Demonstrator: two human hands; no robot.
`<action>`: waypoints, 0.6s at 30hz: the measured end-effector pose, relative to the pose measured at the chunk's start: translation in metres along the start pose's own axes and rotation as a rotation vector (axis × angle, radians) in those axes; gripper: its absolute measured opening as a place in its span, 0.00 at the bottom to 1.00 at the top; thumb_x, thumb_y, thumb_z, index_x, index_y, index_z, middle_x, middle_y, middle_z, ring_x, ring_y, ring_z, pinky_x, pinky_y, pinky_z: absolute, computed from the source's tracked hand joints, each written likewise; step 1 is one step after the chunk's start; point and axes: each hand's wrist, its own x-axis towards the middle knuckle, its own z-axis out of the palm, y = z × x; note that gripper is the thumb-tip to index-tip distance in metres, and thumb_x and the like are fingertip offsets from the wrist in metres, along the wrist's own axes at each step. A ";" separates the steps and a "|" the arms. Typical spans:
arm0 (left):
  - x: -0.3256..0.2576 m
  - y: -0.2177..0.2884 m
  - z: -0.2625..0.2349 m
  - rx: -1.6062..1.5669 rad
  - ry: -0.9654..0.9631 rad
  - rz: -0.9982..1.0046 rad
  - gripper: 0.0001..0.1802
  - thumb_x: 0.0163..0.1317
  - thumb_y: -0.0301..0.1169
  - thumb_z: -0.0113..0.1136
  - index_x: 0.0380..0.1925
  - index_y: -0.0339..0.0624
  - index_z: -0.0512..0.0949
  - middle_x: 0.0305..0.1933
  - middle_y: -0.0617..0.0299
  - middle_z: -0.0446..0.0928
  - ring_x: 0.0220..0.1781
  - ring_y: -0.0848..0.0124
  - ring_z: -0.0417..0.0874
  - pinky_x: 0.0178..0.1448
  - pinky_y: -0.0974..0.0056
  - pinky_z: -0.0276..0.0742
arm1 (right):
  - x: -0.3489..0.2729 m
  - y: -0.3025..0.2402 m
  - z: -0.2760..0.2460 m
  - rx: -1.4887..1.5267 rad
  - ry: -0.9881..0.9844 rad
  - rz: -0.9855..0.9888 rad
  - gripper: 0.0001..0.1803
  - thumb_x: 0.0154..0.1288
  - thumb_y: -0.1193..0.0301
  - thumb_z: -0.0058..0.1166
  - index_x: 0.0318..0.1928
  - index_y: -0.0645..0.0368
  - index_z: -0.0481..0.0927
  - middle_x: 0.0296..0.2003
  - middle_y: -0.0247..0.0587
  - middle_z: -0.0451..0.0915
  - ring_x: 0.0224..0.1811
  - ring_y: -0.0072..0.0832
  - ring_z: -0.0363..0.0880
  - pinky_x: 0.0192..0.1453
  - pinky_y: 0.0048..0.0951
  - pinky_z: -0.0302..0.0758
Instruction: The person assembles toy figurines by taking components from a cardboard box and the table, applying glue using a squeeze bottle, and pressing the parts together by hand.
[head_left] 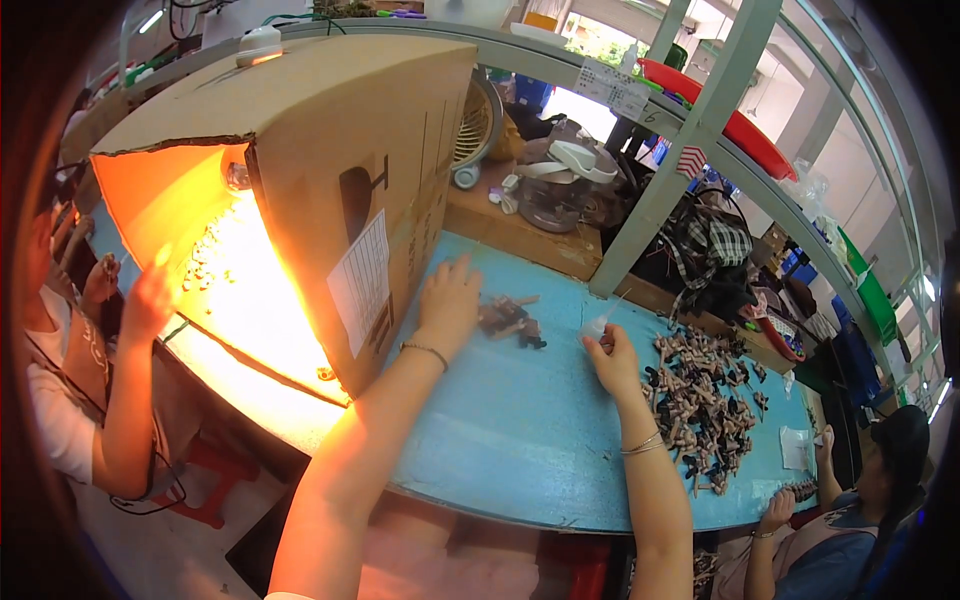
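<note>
My left hand (450, 297) is over the blue table (480, 430), beside the cardboard box, slightly blurred, its fingers stretched out. Just right of it lies a small cluster of doll-like figure parts (511, 320) in beige and dark colours. Between the thumb and fingers of my right hand (613, 360) is a small translucent white bottle with a thin nozzle (597, 324), its tip pointing up and away. Right of that hand spreads a big heap of similar small figure parts (702, 405).
A large cardboard box (360, 130), lit bright orange inside, stands at the left with small pieces in it. A metal post (690, 140) rises at the table's far edge. One co-worker's arm (130, 370) is at the left; another person (850, 530) works at the right.
</note>
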 end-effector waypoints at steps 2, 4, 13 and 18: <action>0.006 -0.004 -0.002 -0.085 -0.258 -0.050 0.20 0.43 0.31 0.66 0.36 0.38 0.70 0.39 0.51 0.73 0.45 0.55 0.75 0.46 0.56 0.69 | -0.003 -0.003 0.000 0.033 -0.014 0.011 0.21 0.55 0.66 0.59 0.43 0.69 0.72 0.30 0.43 0.77 0.28 0.31 0.75 0.36 0.29 0.74; 0.008 0.000 -0.008 -0.175 -0.518 -0.094 0.21 0.41 0.30 0.67 0.36 0.38 0.70 0.39 0.51 0.75 0.45 0.55 0.76 0.46 0.56 0.69 | -0.008 -0.005 -0.004 0.088 0.086 -0.032 0.18 0.55 0.67 0.59 0.39 0.69 0.72 0.31 0.42 0.78 0.28 0.29 0.76 0.35 0.28 0.74; -0.015 0.051 -0.086 0.054 -0.929 -0.210 0.12 0.52 0.35 0.57 0.31 0.39 0.73 0.36 0.55 0.75 0.45 0.60 0.76 0.45 0.59 0.69 | -0.069 -0.057 -0.034 0.894 -0.056 0.221 0.11 0.64 0.69 0.46 0.42 0.65 0.68 0.39 0.50 0.78 0.36 0.29 0.77 0.40 0.26 0.72; -0.065 0.034 -0.088 -0.480 -0.416 -0.043 0.15 0.47 0.30 0.56 0.38 0.40 0.71 0.41 0.51 0.69 0.43 0.57 0.73 0.44 0.57 0.68 | -0.107 -0.075 -0.034 1.263 -0.167 0.429 0.15 0.66 0.65 0.40 0.45 0.64 0.68 0.39 0.50 0.77 0.34 0.30 0.75 0.39 0.27 0.71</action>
